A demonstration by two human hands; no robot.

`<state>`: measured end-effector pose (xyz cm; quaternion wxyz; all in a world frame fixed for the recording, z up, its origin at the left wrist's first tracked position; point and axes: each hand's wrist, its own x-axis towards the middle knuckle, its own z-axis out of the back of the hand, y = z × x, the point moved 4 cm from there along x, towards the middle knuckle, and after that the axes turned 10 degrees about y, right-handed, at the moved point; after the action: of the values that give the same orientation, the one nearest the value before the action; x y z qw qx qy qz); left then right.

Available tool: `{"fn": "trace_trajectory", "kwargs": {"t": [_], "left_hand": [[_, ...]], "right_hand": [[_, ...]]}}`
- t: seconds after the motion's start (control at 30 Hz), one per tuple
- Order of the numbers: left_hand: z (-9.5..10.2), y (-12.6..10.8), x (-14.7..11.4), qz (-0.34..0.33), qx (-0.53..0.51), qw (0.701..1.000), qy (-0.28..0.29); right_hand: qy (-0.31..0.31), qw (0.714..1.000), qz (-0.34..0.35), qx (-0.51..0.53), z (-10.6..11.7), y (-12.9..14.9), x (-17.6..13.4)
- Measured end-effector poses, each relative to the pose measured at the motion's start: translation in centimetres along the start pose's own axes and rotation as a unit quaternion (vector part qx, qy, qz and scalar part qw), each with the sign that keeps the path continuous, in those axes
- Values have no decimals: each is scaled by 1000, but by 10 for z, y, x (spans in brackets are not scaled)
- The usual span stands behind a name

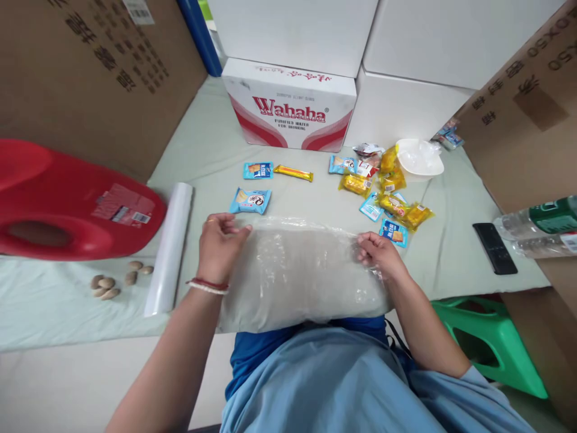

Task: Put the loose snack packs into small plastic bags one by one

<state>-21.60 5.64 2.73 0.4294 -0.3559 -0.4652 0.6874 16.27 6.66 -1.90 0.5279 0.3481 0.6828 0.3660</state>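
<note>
A wide, clear plastic bag (311, 270) is spread flat in front of me, its lower side at the table's front edge above my lap. The fingers of my left hand (223, 243) are closed at its upper left corner. At the upper right corner, my right hand (381, 252) pinches the film between thumb and fingers. Just beyond the bag lie a blue snack packet (250, 201), a second blue packet (258, 171) and a slim yellow wrapped stick (293, 173). Near my right hand lies another blue packet (393, 233).
Several yellow-wrapped snacks (356, 184) lie around a white bowl (421, 161). A white roll (169, 249), several brown nut-like pieces (106, 282) and a red jug (90, 204) are left. A black phone (494, 248) and plastic bottles (536, 219) are right. A Wahaha box (293, 114) stands behind.
</note>
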Motion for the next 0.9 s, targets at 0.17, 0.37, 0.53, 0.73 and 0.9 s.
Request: {"fn": "trace_trajectory", "kwargs": {"t": [0.17,0.37,0.53,0.73,0.9], "left_hand": [[-20,-53,-63,-268,168,947,-48],[-85,-9,-76,-263,397,854,208],[-98,47,-91,-211,507,802,234],[-95,54,-106,-209,526,786,248],[-66,53,-99,-166,519,810,216]], "right_hand": [[4,997,27,-74,-13,-6,3],[17,989,26,-144,0,-10,2],[-111,931,111,-329,32,-2,-1],[-122,918,118,-358,44,3,30],[-259,842,217,-421,55,31,16]]}}
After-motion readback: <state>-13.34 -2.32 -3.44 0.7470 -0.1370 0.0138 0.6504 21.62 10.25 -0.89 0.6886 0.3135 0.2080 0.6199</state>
